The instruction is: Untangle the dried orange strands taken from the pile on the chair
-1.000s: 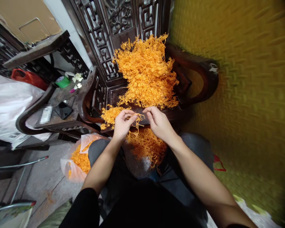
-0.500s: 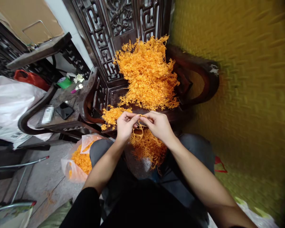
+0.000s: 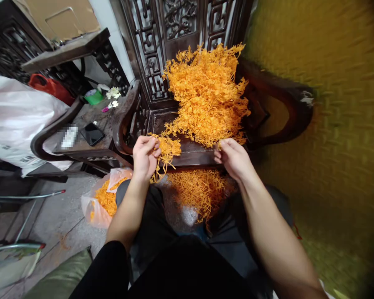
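My left hand (image 3: 145, 157) is closed on a sprig of thin, branching orange strands (image 3: 160, 168) that dangles below the fingers. Just behind it lies a small heap of orange pieces (image 3: 172, 147) at the front of the dark wooden chair seat. My right hand (image 3: 233, 157) is pinched at the front edge of the big orange pile (image 3: 210, 99), with a small orange bit showing at the fingertips. Below the seat, between my knees, sits another tangle of orange strands (image 3: 202, 191). The exact kind of this stringy material is unclear.
The carved chair's armrest (image 3: 294, 120) curves out at right, beside a yellow textured wall (image 3: 345, 166). On the left side table lie a phone (image 3: 92, 134), green tape (image 3: 93, 96) and white flowers (image 3: 113, 93). A plastic bag (image 3: 86, 207) of orange pieces stands on the floor.
My hands, together over the strands before, have moved apart. The left went left with the sprig; the right went right to the big pile. The view has shifted a little.
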`<state>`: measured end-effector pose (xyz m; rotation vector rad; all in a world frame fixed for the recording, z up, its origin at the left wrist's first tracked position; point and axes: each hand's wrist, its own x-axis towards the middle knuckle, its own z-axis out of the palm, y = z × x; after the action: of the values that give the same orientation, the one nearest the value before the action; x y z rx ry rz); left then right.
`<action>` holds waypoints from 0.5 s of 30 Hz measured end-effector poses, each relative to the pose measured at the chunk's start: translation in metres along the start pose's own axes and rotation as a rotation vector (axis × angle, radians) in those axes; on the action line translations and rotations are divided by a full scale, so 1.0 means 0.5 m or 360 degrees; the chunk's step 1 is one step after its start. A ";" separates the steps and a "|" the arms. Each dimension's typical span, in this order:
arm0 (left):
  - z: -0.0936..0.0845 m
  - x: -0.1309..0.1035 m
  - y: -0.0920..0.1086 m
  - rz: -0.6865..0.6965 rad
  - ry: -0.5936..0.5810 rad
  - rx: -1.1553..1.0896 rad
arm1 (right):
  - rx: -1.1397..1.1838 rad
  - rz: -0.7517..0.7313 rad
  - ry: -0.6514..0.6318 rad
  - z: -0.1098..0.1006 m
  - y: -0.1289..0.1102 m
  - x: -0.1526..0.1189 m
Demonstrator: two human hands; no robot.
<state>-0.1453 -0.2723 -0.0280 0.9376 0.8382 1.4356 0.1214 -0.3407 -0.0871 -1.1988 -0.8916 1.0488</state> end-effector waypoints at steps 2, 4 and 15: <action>-0.002 -0.017 -0.011 -0.0139 -0.0107 -0.0020 | 0.0228 0.0146 -0.0083 0.013 0.002 0.006; -0.003 -0.028 -0.020 -0.0340 -0.0233 -0.0019 | 0.0300 0.0244 -0.0177 0.030 0.001 0.012; -0.058 -0.056 -0.082 -0.0405 -0.0952 0.0658 | -0.1240 -0.0296 -0.0432 0.203 0.116 0.145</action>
<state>-0.1540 -0.2966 -0.0797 1.4225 0.7699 0.7035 0.0373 -0.2398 -0.1280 -1.5800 -1.6871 0.7291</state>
